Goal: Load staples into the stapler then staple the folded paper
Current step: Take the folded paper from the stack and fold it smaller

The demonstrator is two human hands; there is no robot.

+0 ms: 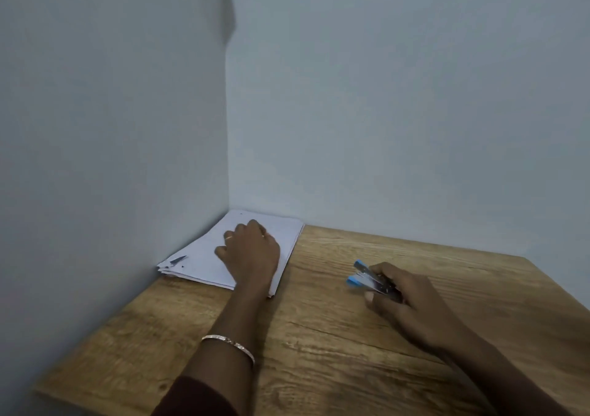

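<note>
Paper stack point(204, 252) sits in the far left corner of the tabletop point(335, 336), against both walls, with your left hand point(252, 252) lying on top of it, fingers curled loosely, grip not closed on any sheet. Your right hand point(412, 297) is well apart from the stack, grip wrapped around the blue-and-metal stapler point(367, 276), nose pointing left toward the paper. Stapler is motion-blurred; its nose looks slightly parted, but can't tell if staples are loaded, and no staple strip is visible.

Likely step: getting the paper and stapler together. To do it well, press the left palm flat so the sheets don't fan out, then slide one folded piece clear of the corner before stapling, since the walls crowd the stapler there. Check the magazine first; an empty press wastes the move. Feed the folded edge fully into the stapler mouth, keep the layers square, squeeze once and firmly.
</note>
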